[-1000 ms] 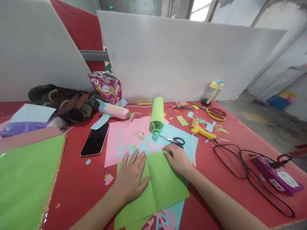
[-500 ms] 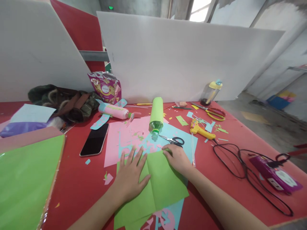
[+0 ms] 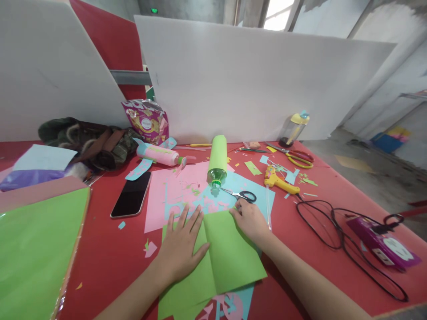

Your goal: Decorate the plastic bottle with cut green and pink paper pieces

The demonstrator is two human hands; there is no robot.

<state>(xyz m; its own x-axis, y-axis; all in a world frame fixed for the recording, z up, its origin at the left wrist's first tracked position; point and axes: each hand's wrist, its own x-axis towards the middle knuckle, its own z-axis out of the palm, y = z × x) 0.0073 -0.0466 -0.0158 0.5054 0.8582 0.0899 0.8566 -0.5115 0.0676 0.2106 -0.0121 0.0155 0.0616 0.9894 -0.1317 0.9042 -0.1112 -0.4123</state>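
A sheet of green paper (image 3: 233,253), creased down its middle, lies on pink and blue sheets. My left hand (image 3: 182,249) rests flat with fingers spread on its left half. My right hand (image 3: 250,218) pinches the upper right edge between thumb and curled fingers, and the right half tilts up slightly. Just beyond my right hand lie small scissors (image 3: 242,195) with black handles. A bottle (image 3: 218,155) wrapped in light green paper lies on its side, its cap end pointing at me.
A phone (image 3: 131,195) and a pink paper-covered bottle (image 3: 158,154) lie to the left. On the right are a yellow glue gun (image 3: 280,181), larger yellow-handled scissors (image 3: 296,158) and a purple power strip (image 3: 383,242) with a trailing cord. Paper scraps litter the red table.
My right hand has moved slightly to the right with the paper's edge, and the right half of the sheet has shifted and lifted a little. My left hand has stayed in place.
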